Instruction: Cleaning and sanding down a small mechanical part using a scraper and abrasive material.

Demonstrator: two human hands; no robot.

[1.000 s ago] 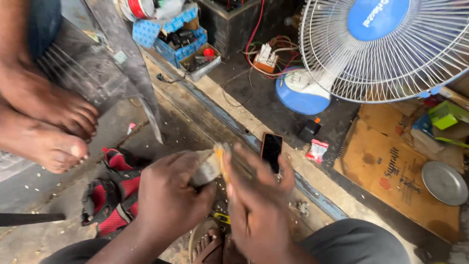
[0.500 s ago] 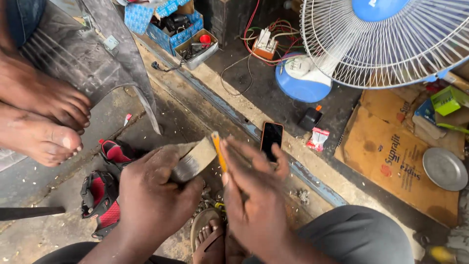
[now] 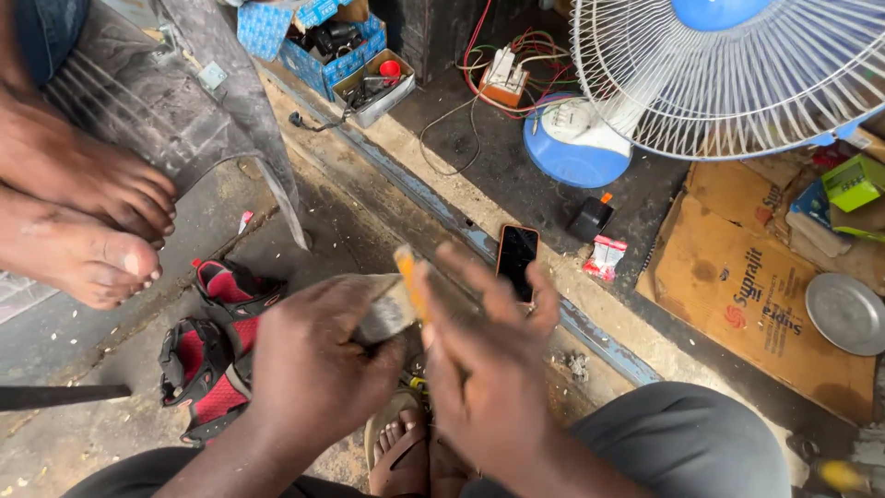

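Note:
My left hand [image 3: 318, 364] grips a flat grey-brown piece [image 3: 392, 309], perhaps wood or metal, low in the middle of the view. My right hand [image 3: 484, 360] is beside it and holds a thin yellow-handled tool [image 3: 408, 281] against the piece's end; the tool's working end is blurred. A dark phone [image 3: 517, 259] lies on the floor just beyond my right fingers. My sandalled foot [image 3: 398, 452] shows under both hands.
Another person's bare feet [image 3: 83, 221] rest at the left, by red-and-black sandals [image 3: 207, 355]. A white-and-blue floor fan [image 3: 728, 65] stands at top right. Blue boxes of parts [image 3: 318, 41], wiring [image 3: 502, 78], cardboard [image 3: 747, 304] and a metal plate [image 3: 846, 314] lie around.
My hands shifted back and forth with the piece and the tool, the piece tilting up then dropping. The camera drifted slightly; other things stayed put.

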